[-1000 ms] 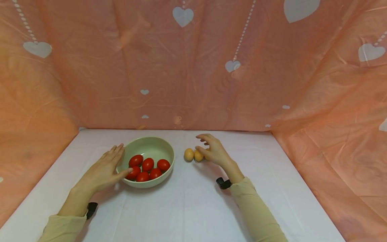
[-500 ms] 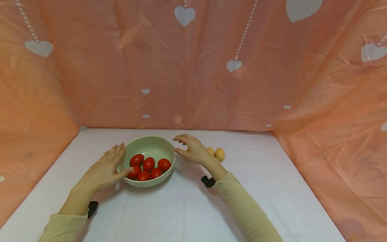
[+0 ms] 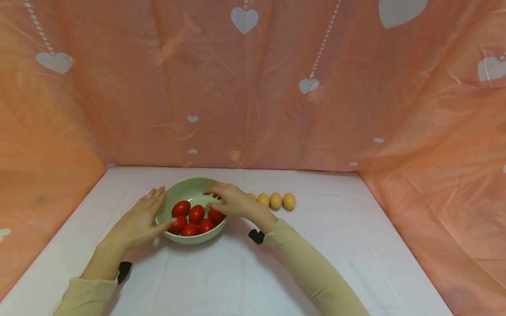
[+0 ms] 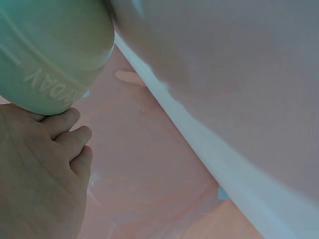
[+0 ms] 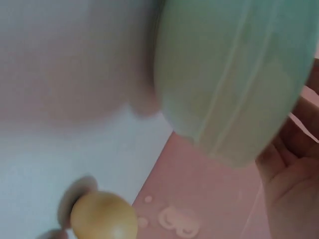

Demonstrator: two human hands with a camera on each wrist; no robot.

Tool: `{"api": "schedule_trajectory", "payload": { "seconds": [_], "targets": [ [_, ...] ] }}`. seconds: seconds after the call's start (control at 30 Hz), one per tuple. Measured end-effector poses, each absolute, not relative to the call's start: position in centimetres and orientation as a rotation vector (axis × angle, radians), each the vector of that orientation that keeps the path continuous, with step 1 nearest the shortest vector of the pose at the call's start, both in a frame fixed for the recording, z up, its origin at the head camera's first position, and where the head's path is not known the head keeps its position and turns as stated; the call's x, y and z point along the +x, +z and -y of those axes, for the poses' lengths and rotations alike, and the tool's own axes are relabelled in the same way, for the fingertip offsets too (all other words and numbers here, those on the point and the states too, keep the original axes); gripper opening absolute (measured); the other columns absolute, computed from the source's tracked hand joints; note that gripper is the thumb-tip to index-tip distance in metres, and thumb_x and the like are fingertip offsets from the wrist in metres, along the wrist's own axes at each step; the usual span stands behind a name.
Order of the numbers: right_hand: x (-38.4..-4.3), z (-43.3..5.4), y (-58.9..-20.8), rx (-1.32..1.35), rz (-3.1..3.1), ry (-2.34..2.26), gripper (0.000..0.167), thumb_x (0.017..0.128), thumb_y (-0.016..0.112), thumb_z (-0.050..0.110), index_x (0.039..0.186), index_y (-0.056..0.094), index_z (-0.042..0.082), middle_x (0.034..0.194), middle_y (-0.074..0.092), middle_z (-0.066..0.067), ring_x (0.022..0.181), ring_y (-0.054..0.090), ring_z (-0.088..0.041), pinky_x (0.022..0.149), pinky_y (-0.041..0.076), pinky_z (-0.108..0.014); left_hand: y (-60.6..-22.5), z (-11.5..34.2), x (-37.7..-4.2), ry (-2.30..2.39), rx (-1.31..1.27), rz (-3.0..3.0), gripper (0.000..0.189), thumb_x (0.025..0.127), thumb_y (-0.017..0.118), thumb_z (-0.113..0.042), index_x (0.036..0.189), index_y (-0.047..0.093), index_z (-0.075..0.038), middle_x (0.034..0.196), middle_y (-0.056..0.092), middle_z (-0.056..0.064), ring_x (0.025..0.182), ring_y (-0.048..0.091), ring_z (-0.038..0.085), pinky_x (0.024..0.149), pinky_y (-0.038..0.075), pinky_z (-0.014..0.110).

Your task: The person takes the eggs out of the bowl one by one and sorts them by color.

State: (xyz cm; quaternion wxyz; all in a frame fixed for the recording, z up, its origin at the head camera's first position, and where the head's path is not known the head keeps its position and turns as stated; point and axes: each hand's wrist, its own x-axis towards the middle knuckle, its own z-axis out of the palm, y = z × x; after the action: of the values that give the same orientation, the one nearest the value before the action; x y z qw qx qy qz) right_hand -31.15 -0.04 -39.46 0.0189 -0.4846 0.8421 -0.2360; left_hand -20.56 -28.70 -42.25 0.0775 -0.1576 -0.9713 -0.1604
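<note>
A pale green bowl [image 3: 193, 240] with raised lettering on its outside holds several glossy red egg-shaped things [image 3: 196, 213], like plum tomatoes. Along the bowl's left side lies my left hand [image 3: 136, 224], its fingers fairly straight against the outside and its thumb reaching over the rim. The left wrist view has these fingertips [image 4: 70, 118] right at the bowl wall. My right hand [image 3: 233, 201] reaches over the right rim, fingers loosely bent above the red things, with nothing visible between them. Behind the right wrist, several yellow egg-shaped things [image 3: 275, 200] form a row on the table.
A white cloth covers the table [image 3: 245, 272]. Orange drapes [image 3: 269, 87] with pale hearts rise at the back and both sides. A black wrist mount [image 3: 257, 236] sits under the right forearm, and another wrist mount [image 3: 124, 271] under the left.
My right hand has moved left, from over the yellow things to over the bowl's right rim, uncovering most of the row. My left hand stays at the bowl.
</note>
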Motion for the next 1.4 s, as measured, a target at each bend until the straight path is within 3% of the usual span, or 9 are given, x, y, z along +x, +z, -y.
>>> {"api": "schedule_trajectory", "payload": {
  "seconds": [0.5, 1.03, 1.4],
  "targets": [
    [-31.6, 3.5, -40.2, -1.535, -2.559, -0.448, 0.032, 0.101, 0.071, 0.022, 0.13, 0.072, 0.008, 0.123, 0.073, -0.006, 0.106, 0.071, -0.018, 0.089, 0.053, -0.015, -42.5, 28.7, -20.5, -0.471, -0.471, 2.9, 0.096, 0.098, 0.064, -0.055, 0.157, 0.031, 0.012, 0.166, 0.027, 0.028, 0.152, 0.025, 0.051, 0.121, 0.027, 0.064],
    [-31.6, 4.7, -40.5, -1.472, -2.599, -0.358, 0.036, 0.099, 0.073, 0.037, 0.127, 0.075, 0.015, 0.116, 0.074, 0.0, 0.101, 0.067, -0.011, 0.091, 0.05, -0.017, -42.7, 28.6, -20.7, -0.488, -0.471, 2.895, 0.094, 0.099, 0.063, -0.054, 0.158, 0.029, 0.012, 0.167, 0.025, 0.028, 0.152, 0.024, 0.05, 0.122, 0.025, 0.063],
    [-31.2, 5.0, -40.9, -1.392, -2.633, -0.389, 0.04, 0.096, 0.076, 0.042, 0.124, 0.074, 0.014, 0.111, 0.075, 0.004, 0.1, 0.066, -0.009, 0.09, 0.051, -0.017, -42.7, 28.7, -20.8, -0.482, -0.476, 2.903, 0.095, 0.099, 0.062, -0.054, 0.157, 0.029, 0.013, 0.166, 0.024, 0.03, 0.152, 0.023, 0.051, 0.123, 0.024, 0.063]
  ]
}}
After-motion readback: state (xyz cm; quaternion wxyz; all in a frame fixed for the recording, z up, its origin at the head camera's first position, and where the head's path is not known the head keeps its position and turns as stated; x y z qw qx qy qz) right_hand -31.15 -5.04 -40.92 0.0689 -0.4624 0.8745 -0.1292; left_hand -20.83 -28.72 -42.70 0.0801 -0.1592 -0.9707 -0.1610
